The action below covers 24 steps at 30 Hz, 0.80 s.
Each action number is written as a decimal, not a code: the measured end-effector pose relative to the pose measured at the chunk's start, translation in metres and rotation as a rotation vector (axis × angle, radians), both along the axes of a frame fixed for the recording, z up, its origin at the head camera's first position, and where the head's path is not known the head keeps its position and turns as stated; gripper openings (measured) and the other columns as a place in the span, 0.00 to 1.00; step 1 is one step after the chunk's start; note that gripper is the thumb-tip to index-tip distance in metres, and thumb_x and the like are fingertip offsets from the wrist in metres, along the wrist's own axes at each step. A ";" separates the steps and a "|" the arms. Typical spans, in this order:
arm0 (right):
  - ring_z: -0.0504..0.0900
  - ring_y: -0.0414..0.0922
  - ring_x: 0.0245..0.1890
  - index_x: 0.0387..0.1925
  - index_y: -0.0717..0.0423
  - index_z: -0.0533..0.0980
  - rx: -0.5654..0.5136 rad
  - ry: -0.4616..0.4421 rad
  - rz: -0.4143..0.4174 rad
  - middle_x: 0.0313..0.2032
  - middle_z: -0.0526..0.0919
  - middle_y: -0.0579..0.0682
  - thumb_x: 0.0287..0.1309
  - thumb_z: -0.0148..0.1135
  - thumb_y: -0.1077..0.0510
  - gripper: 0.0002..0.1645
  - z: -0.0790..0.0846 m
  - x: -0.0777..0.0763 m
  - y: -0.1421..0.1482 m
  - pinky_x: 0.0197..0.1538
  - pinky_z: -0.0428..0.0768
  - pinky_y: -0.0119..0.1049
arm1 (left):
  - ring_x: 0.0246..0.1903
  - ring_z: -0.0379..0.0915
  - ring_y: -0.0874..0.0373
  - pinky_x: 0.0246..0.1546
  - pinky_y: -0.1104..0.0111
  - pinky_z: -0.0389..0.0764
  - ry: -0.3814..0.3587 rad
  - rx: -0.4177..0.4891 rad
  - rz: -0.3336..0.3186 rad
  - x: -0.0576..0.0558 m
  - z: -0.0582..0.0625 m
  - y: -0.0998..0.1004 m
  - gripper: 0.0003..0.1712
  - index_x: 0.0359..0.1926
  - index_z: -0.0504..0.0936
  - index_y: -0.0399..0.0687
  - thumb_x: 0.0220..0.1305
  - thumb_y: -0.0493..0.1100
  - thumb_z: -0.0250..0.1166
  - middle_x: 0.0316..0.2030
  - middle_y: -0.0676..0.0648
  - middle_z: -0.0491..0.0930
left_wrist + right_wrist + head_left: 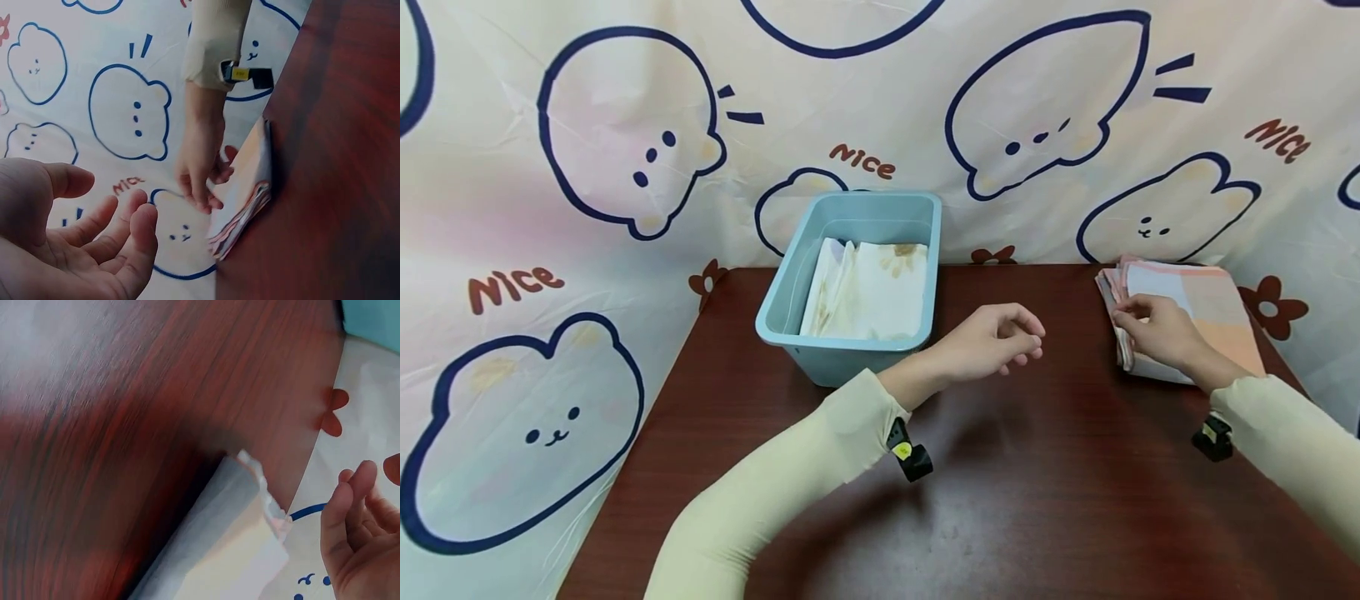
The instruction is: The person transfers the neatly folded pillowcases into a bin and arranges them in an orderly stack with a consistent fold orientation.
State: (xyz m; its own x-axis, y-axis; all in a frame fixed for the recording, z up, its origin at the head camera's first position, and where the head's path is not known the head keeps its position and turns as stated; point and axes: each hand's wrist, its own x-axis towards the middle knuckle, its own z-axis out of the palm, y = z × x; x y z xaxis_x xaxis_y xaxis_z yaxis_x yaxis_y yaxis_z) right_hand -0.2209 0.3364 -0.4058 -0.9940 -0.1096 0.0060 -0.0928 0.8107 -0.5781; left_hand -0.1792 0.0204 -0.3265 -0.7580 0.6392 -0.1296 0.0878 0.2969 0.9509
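A folded stack of checked cloth (1217, 304) in pink, orange, white and grey lies at the right of the table. Over its left edge hovers my right hand (1165, 332), fingers loosely bent and thumb apart from them. In the right wrist view that hand (365, 534) holds nothing, and the cloth (225, 544) shows beside it. My left hand (988, 337) is in the air right of the blue basin (850, 348), its fingers relaxed. Nothing lies in the left palm (81, 244) in the left wrist view. Inside the basin is a folded white cloth (887, 287) with brownish patches.
The dark reddish wooden table (1045, 500) runs up to a printed cloth backdrop (880, 100) behind it and at both sides. The basin stands near the table's back edge, left of the middle. Each wrist carries a small black camera (912, 454).
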 end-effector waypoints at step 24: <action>0.79 0.53 0.30 0.51 0.72 0.72 0.377 -0.184 -0.057 0.39 0.83 0.67 0.68 0.54 0.43 0.33 -0.022 -0.003 0.027 0.27 0.75 0.46 | 0.33 0.79 0.62 0.31 0.73 0.77 -0.157 -0.062 0.058 0.003 -0.060 0.020 0.06 0.44 0.80 0.46 0.75 0.41 0.57 0.36 0.48 0.86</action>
State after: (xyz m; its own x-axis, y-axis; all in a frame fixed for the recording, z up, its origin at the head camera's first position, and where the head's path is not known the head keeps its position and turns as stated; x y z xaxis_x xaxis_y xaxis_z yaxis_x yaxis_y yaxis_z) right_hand -0.2239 0.3629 -0.4282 -0.9792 -0.0148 -0.2025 0.0356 0.9694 -0.2428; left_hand -0.1765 0.0408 -0.3866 -0.7610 0.5818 -0.2872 -0.0792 0.3561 0.9311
